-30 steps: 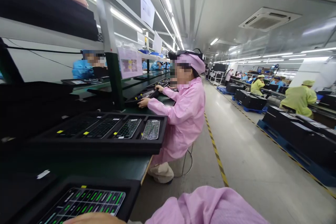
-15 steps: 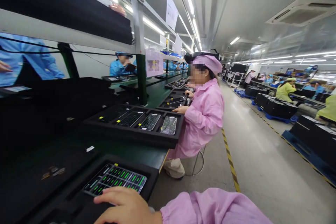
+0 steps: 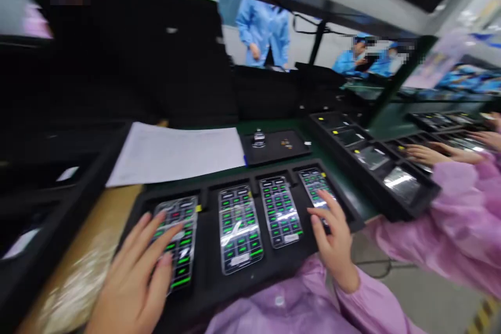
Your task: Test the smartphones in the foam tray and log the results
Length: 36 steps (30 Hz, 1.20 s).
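A black tray point(image 3: 211, 292) lies in front of me with several keypad panels in its slots, their keys green under clear film. My left hand point(image 3: 135, 276) lies flat with fingers spread on the leftmost keypad panel point(image 3: 178, 242). My right hand point(image 3: 332, 235) rests with fingers apart on the rightmost keypad panel point(image 3: 315, 185). Between them sit two more keypad panels point(image 3: 238, 227), untouched. Neither hand holds anything. Both wrists wear pink sleeves.
A white sheet of paper point(image 3: 176, 154) lies behind the tray, beside a small black pad point(image 3: 276, 146) with small parts. To the right a co-worker in pink has hands point(image 3: 426, 155) on another black tray point(image 3: 376, 162). People in blue stand beyond the bench.
The view has swung from the aisle and the seated co-worker down and left onto my own tray. Both my hands now lie on the outer keypad panels.
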Motion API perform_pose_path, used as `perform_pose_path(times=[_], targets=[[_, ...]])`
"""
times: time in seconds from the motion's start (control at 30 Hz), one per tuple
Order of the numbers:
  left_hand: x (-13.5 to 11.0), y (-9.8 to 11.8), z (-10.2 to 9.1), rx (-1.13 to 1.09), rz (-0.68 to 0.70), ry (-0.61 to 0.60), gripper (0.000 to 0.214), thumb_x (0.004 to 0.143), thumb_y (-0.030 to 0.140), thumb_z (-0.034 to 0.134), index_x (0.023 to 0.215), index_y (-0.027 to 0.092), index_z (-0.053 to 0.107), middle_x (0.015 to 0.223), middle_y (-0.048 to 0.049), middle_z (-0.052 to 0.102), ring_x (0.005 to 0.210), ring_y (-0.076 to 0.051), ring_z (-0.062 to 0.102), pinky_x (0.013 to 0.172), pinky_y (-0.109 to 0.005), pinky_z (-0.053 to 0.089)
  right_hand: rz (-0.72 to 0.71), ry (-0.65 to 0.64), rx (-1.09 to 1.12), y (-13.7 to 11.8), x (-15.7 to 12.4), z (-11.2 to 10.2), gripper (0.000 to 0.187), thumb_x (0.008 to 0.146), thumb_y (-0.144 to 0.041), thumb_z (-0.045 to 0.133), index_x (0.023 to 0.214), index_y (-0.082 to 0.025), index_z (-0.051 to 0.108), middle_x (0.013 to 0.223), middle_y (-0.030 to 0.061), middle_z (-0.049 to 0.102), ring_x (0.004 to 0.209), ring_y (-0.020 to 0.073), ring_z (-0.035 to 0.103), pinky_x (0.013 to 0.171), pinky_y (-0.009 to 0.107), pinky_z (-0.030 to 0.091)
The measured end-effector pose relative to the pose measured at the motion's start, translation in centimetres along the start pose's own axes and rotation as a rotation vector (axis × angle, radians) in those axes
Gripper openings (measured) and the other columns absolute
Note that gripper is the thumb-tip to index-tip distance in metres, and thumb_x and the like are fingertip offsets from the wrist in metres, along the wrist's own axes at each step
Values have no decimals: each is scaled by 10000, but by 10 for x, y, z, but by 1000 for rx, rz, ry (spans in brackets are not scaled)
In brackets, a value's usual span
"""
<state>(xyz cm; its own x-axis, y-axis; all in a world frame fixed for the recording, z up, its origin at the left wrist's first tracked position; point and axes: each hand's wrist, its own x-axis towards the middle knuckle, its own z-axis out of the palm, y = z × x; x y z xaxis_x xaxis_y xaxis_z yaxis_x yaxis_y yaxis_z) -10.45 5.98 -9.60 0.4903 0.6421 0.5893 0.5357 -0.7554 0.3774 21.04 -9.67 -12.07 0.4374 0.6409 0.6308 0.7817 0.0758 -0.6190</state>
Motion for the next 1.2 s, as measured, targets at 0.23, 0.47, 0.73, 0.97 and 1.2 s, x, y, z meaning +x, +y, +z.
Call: perform_pose_path(times=[0.23, 0.47, 0.73, 0.97, 1.2], targets=[[-9, 12, -6, 32, -175, 71, 400, 1002, 226, 412, 1387, 235, 521, 1534, -94, 487, 1483, -275, 374, 1194, -539, 378, -69, -43, -102, 3, -1, -9, 208, 980, -308, 547, 1031, -188, 709, 1442, 130, 550, 1342, 333, 507, 1107, 580, 382], [-11, 22, -8, 14, -346, 178, 392, 1018, 256, 398, 1378, 199, 542, 1485, -105, 541, 1433, -223, 450, 1210, -490, 365, -74, -111, -165, 4, 4, -10, 293, 987, -390, 530, 1020, -160, 708, 1452, 156, 536, 1351, 370, 498, 1125, 601, 373], [-13, 24, -12, 230, -279, -45, 394, 1004, 263, 396, 1297, 144, 631, 1504, -175, 507, 1470, -326, 389, 1156, -580, 408, -184, -419, -325, 7, 15, -2, 434, 1026, -443, 432, 1205, -140, 687, 1595, 189, 338, 1483, 442, 277, 1137, 682, 322], [-40, 34, -28, 413, -167, -181, 360, 979, 236, 430, 1164, 147, 727, 1527, -203, 473, 1466, -429, 361, 1035, -639, 481, -336, -515, -273, 4, 11, -7, 335, 1028, -375, 456, 1097, -208, 739, 1569, 102, 418, 1501, 399, 267, 1158, 668, 306], [-43, 27, -38, 307, -143, -74, 344, 948, 214, 459, 1213, 170, 675, 1520, -158, 500, 1458, -379, 398, 1114, -606, 433, -210, -306, -344, 44, 27, -37, 370, 1019, -424, 451, 1124, -186, 714, 1521, 129, 479, 1463, 391, 354, 1163, 641, 332]])
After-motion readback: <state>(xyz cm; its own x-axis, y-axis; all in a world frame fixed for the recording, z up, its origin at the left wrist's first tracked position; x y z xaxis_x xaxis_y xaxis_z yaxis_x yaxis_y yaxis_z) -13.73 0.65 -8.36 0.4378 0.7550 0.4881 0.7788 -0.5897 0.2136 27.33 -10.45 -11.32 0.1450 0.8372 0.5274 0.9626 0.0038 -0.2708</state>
